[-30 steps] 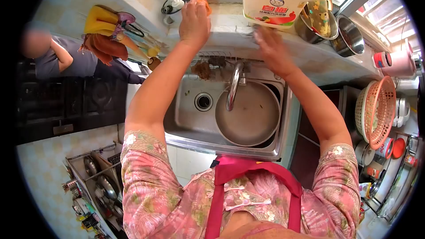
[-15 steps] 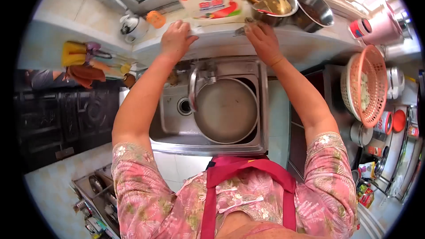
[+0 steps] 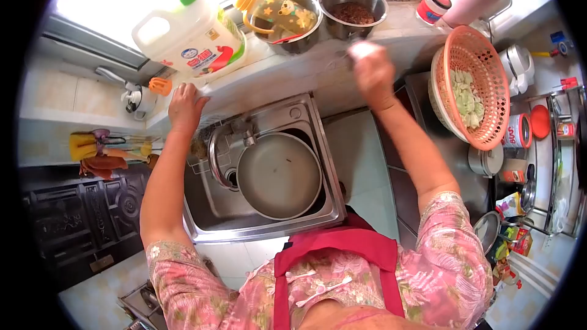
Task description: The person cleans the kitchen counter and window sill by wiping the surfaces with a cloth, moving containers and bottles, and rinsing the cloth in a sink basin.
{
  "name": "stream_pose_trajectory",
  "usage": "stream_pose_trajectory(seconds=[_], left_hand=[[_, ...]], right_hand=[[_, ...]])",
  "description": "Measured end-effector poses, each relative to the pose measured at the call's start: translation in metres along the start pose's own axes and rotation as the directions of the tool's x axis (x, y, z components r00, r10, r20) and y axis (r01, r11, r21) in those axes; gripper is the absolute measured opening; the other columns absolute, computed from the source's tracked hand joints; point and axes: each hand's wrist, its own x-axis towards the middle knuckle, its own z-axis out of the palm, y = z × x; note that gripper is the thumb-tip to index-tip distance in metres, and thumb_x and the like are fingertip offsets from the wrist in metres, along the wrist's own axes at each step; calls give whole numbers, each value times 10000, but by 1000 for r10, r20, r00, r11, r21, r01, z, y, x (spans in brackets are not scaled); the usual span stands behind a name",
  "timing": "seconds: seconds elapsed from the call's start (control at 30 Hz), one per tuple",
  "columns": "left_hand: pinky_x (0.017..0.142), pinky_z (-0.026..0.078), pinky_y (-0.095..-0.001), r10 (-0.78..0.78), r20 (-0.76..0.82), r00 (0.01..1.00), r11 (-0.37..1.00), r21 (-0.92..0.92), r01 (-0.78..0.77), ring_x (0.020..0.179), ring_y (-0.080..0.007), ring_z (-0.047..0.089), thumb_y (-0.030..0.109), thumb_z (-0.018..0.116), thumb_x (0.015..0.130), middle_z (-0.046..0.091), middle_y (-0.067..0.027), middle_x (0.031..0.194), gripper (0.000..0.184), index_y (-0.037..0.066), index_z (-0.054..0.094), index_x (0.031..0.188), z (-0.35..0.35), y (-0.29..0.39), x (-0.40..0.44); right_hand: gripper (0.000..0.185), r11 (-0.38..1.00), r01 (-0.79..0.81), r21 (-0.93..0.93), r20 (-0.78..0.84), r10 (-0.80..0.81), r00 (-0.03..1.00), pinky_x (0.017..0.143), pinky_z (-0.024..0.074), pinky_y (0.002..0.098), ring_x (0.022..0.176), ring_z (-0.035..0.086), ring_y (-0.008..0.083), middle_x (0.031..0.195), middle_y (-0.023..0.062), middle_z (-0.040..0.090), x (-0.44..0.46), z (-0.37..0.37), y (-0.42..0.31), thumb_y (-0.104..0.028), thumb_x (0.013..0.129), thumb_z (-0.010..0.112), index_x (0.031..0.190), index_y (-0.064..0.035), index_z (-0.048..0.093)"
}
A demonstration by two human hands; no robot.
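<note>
My left hand point(image 3: 185, 110) rests at the edge of the tiled window ledge point(image 3: 269, 76), beside an orange cap-like piece point(image 3: 160, 86). Its thumb stands apart from the fingers and it holds nothing that I can see. Over the ledge, below a steel bowl of reddish-brown contents point(image 3: 351, 13), my right hand point(image 3: 374, 73) is closed and blurred by motion. What it grips is hidden. Below my arms is the steel sink point(image 3: 211, 208), where a large round pan point(image 3: 278, 174) sits under the curved tap point(image 3: 215, 159).
A white jug with a green cap point(image 3: 183, 40) and a steel pot point(image 3: 293, 43) holding a yellow-handled bottle point(image 3: 284, 12) stand on the ledge. At right, a pink basket point(image 3: 498, 95) leans by cut pale-green vegetables point(image 3: 466, 101). Gloves point(image 3: 104, 164) hang at left.
My view has turned to the right. My right hand has moved right along the ledge, away from the pot with the bottle. My left hand remains at the ledge, now nearer the orange piece.
</note>
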Motion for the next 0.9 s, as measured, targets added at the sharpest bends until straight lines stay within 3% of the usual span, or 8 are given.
stream_pose_trajectory(seconds=[0.07,0.1,0.23,0.37,0.47,0.67,0.83,0.9], left_hand=[[729,451,-406,14,-21,1000,1000,16,-14,877,-296,541,266,737,693,538,-86,877,339,66,511,848,3,0,0],[727,451,-406,27,-31,999,999,23,-26,873,-295,541,262,739,692,537,-87,875,339,66,510,848,3,0,-1],[733,453,-401,-1,-17,1000,1000,-21,0,869,-291,543,247,745,684,540,-89,873,334,67,521,856,2,0,-1],[702,465,-391,-46,-15,999,996,-72,45,815,-280,560,216,728,713,544,-87,858,289,65,539,871,-5,2,-2],[666,474,-382,-101,-59,993,968,-236,84,759,-271,570,188,703,738,542,-92,846,252,57,537,876,-21,29,-4],[610,486,-360,212,-206,955,786,-544,-292,690,-240,582,135,696,727,551,-103,829,261,48,544,920,-53,200,16],[650,487,-316,244,-109,964,680,-690,-250,768,-201,578,97,680,734,549,-103,854,310,35,552,1009,-35,285,47],[659,493,-313,241,-117,964,648,-720,-249,803,-209,581,85,668,740,552,-102,889,326,39,549,1039,-39,318,64]], right_hand=[[187,943,-242,-230,-133,216,967,803,465,407,895,547,344,946,166,565,5,-10,45,10,767,557,950,-7,591],[198,928,-340,-152,-106,326,939,831,451,424,909,553,356,948,173,577,2,-4,69,-17,778,550,973,-3,585],[192,922,-240,-304,-4,251,968,895,434,420,996,563,338,1007,195,607,-3,30,70,-72,810,514,982,-12,576],[125,969,-112,-218,125,142,982,864,460,417,957,591,330,991,175,627,0,1,96,-83,801,522,886,-30,596],[109,930,-174,-324,158,235,959,838,476,405,942,604,313,997,155,633,11,-11,103,-69,785,528,850,-40,611],[189,968,-160,-193,343,220,913,902,456,387,1051,565,293,1120,154,595,25,3,112,-91,793,529,954,-48,619],[180,915,-281,-289,359,376,854,877,460,402,1041,563,304,1081,158,592,34,15,135,-90,793,514,930,-47,623],[143,970,-109,-217,242,161,957,857,448,441,1028,559,283,1040,120,596,22,23,119,-85,773,515,867,-48,617]])
